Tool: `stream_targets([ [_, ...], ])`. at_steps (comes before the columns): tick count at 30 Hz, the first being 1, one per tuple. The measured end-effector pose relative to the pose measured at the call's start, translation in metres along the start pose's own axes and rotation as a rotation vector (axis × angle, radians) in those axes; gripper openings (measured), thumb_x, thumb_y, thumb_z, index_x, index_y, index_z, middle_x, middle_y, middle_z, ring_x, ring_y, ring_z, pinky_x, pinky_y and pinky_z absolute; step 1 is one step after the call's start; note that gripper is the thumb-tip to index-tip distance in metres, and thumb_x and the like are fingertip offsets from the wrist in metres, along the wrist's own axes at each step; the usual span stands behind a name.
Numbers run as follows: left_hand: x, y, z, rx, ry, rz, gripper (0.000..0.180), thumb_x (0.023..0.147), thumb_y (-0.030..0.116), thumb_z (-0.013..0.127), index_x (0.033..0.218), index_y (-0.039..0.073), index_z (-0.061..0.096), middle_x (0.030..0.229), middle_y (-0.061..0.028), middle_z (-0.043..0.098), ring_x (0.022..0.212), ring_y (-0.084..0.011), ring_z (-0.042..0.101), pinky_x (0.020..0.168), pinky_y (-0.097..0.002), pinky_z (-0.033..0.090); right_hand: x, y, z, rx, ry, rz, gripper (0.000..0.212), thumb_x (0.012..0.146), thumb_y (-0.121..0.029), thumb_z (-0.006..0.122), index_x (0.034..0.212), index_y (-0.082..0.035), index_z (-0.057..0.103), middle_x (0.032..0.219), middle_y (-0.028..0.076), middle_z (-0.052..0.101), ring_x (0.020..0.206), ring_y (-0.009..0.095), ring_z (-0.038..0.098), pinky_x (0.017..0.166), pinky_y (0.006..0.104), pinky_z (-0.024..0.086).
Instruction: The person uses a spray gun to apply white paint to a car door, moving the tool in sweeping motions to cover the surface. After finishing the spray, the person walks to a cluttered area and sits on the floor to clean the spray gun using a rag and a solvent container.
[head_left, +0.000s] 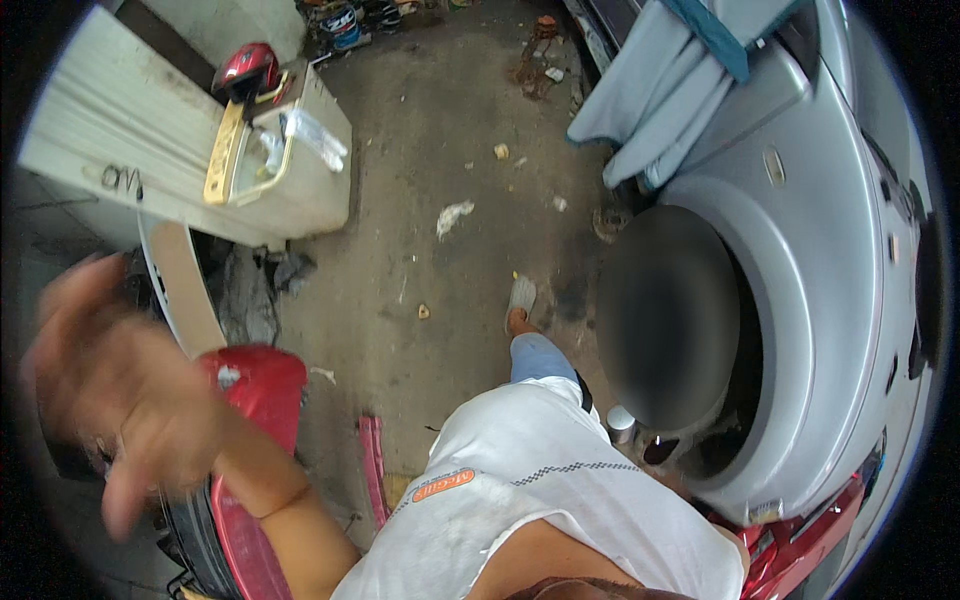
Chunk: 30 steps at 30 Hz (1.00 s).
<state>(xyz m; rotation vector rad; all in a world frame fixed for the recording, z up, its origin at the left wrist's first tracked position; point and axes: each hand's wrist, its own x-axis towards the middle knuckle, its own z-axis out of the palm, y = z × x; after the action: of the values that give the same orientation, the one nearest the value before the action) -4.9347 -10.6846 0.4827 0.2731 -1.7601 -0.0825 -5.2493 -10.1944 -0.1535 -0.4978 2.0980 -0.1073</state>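
Blurred left hand [120, 390] raised open over a red panel [262, 385], white shirt [540, 490] below, silver car wheel arch [790, 300] at right, blue cloth [670, 90] draped on it, white cabinet [290, 170] with red helmet [245, 68] on dirty concrete floor [440, 150].

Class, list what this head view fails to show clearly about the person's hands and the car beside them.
- Left hand: motion-blurred; fingers and any grip unreadable.
- Right hand: out of view, arm cut off by the lower edge.
- Wheel in the silver car's arch: smeared dark, no detail.
- Small can by the wheel: too small to identify.
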Motion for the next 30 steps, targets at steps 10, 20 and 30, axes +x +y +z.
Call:
stream_targets([
  [10, -0.522, -0.251, 0.123, 0.591, -0.765, -1.937, 0.081, 0.098, 0.067, 0.047, 0.132, -0.005, 0.061, 0.133, -0.0245, 0.063, 0.128, -0.0368, 0.058, 0.110, -0.0464, 0.041, 0.253, -0.410, -0.277, -0.166, 0.150, -0.400, 0.062, 0.091, -0.031, 0.066, 0.147, -0.010, 0.049, 0.134, 0.026, 0.061, 0.123, 0.044, 0.058, 0.106, 0.0488, 0.046],
  [20, -0.522, -0.452, 0.174, 0.515, -1.039, -2.227, 0.069, 0.101, 0.059, 0.047, 0.128, -0.003, 0.063, 0.125, -0.0246, 0.066, 0.121, -0.0395, 0.061, 0.105, -0.0465, 0.045, 0.430, -0.804, -0.415, -0.118, 0.332, -0.674, 0.044, 0.088, -0.013, 0.064, 0.130, -0.004, 0.058, 0.118, 0.028, 0.065, 0.112, 0.047, 0.061, 0.092, 0.0533, 0.050],
  [30, -0.251, -1.034, 0.316, 0.214, -0.528, -1.618, 0.053, 0.102, 0.044, 0.060, 0.131, -0.001, 0.061, 0.126, -0.0189, 0.067, 0.118, -0.0284, 0.063, 0.104, -0.0386, 0.046, 0.525, -0.906, -0.421, -0.044, 0.108, -0.282, 0.071, 0.084, -0.022, 0.072, 0.149, -0.010, 0.047, 0.129, 0.025, 0.064, 0.122, 0.041, 0.061, 0.102, 0.0471, 0.050],
])
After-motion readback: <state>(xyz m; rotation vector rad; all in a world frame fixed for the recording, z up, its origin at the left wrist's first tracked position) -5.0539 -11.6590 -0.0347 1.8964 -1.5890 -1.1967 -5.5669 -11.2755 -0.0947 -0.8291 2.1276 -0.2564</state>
